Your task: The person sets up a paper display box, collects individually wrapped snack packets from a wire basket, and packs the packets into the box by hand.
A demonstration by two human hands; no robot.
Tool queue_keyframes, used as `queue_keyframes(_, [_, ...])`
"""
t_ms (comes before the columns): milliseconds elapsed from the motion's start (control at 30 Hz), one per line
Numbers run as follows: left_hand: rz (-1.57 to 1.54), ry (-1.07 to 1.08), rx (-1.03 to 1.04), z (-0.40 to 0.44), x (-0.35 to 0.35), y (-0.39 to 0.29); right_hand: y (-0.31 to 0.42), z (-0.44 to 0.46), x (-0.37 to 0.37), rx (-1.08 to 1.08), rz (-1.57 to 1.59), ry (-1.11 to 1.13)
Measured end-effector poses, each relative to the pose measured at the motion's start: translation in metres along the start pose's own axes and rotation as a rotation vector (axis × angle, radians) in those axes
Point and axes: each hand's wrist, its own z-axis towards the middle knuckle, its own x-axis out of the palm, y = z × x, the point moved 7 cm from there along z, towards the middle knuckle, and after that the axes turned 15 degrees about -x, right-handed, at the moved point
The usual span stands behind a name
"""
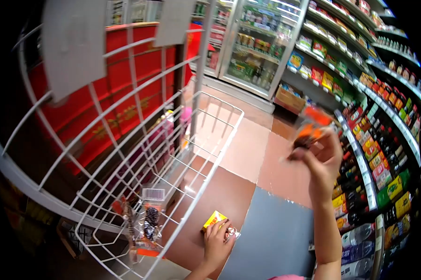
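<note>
My right hand (323, 161) is raised in front of the shelves, its fingers pinching a small clear packet (308, 130) with orange ends and something dark inside; motion blurs it. Lower down, my left hand (217, 242) is closed around a small yellow box (215, 220). A shiny, crinkled wrapper (233, 232) shows by its fingertips; what it contains I cannot make out. To the left of this hand, a white wire basket (205, 179) holds a clear packet (150, 221) with a dark item, a barcode label and an orange lower edge. Another packet (128, 224) lies beside it, partly hidden by wires.
A white wire rack (96, 105) with blank cards rises at left before red boxes (140, 70). Behind the tiled floor (243, 144) stands a glass-door drinks fridge (259, 46). A cardboard box (289, 99) is on the floor. Stocked shelves (364, 158) line the right side.
</note>
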Motion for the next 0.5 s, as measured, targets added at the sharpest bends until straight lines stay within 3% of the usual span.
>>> queue_keyframes(133, [-0.159,0.052,-0.09,0.004,-0.002,-0.003,-0.069,-0.097,-0.031,0.495,-0.019,0.202])
queue_keyframes(267, [-0.485,0.114,-0.241,0.008,0.01,0.021,-0.125,-0.196,-0.041,0.778,-0.007,0.4])
queue_keyframes(367, [-0.647,0.155,-0.336,0.013,0.011,0.015,-0.146,-0.251,-0.031,0.886,0.005,0.639])
queue_keyframes(500, [-0.482,0.465,-0.547,0.013,0.037,0.054,-0.158,-0.3,-0.02,0.926,0.147,0.783])
